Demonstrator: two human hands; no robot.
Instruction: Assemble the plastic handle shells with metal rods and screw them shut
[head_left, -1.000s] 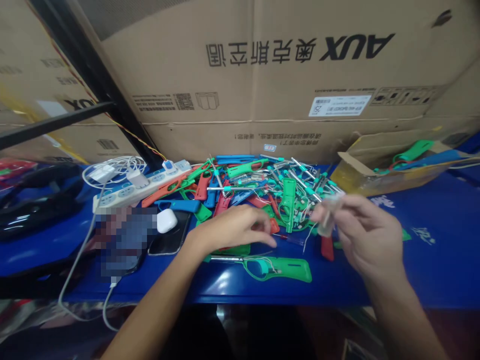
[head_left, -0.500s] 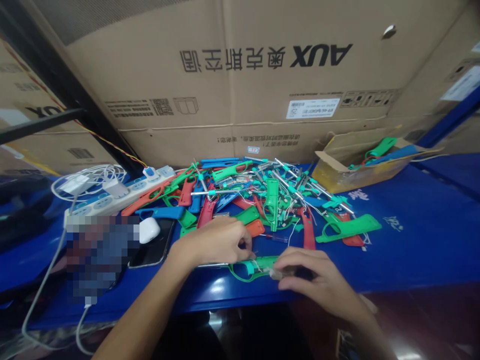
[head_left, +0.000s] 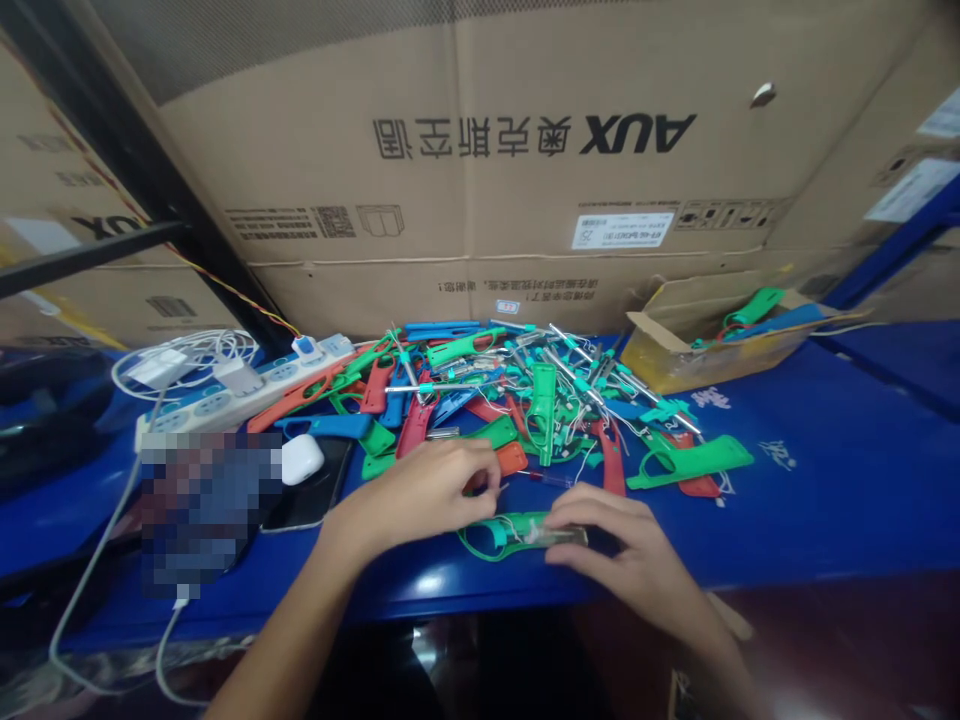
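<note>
A green lighter handle half (head_left: 491, 550) lies near the table's front edge with its hollow side up, its loop at the left. Inside it sit a teal piece (head_left: 497, 534) and white wires. My right hand (head_left: 626, 535) pinches a clear, tank-like part (head_left: 566, 537) between thumb and fingers, at the right end of the handle. Over the handle's left end is my left hand (head_left: 439, 487), its thumb and fingertips closed together. What they hold, if anything, is too small to name.
A pile of coloured handle halves and metal tubes with wires (head_left: 544, 400) lies behind my hands. A screwdriver (head_left: 551, 480) rests at its front. An open carton (head_left: 720, 350) stands back right. Left are a power strip (head_left: 247, 390), a phone (head_left: 300, 510) and a white earbud case (head_left: 302, 460).
The clear part now lies flatter along the handle, with more of it showing between my right fingers. My left hand has lifted slightly off the handle. The view has shifted slightly.
</note>
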